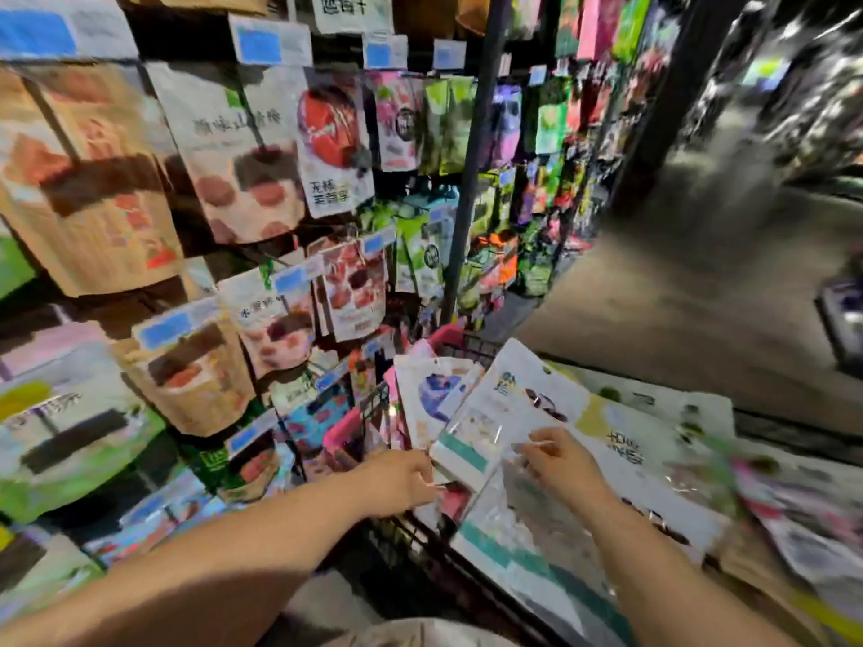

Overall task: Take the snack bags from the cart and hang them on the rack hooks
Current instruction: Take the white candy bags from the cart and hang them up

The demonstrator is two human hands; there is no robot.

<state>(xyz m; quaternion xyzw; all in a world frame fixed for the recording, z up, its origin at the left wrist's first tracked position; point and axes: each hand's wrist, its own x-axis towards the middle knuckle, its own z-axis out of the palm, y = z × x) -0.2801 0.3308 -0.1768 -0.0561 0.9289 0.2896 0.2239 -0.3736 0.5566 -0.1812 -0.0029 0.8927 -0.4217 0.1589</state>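
While working over black wire cart w/ pink rim [446, 336], caught mid-pick.

Above cart's near-left corner: flat white snack bag w/ teal band and clear window [509, 403], tilted, top edge up and away from cart. Pinched by right hand [565, 464] at the clear window, thumb and forefinger pressed together on the film. Left hand [401, 478] just over cart's left rim, at bag's lower corner. Fingers curled, but too blurred to tell whether gripping that corner or sth beneath.

Standing in cart behind it: second white bag w/ blue-purple print [436, 394]. Lying flat in cart's near side: more white/teal bags [527, 548]; mixed packs toward cart's right.

Left of cart: hook rack [53, 119], loaded w/ hanging bags and blue price tags. Beyond cart's far-left corner: black upright pole [471, 179].

Step in hand (judgement): get one bag clear of cart, then onto a hook. To do well:
- Separate a single bag first. Expect slippery film; may drag a second along.
- Shift grip to top seam, either side of hang hole; keep hole flat and open.
- Look for matching product row left of cart. Cannot pick out a free hook at this blur.
- Feed hole over hook tip square-on, print facing out.
- Avoid pulling by the window; could crease.
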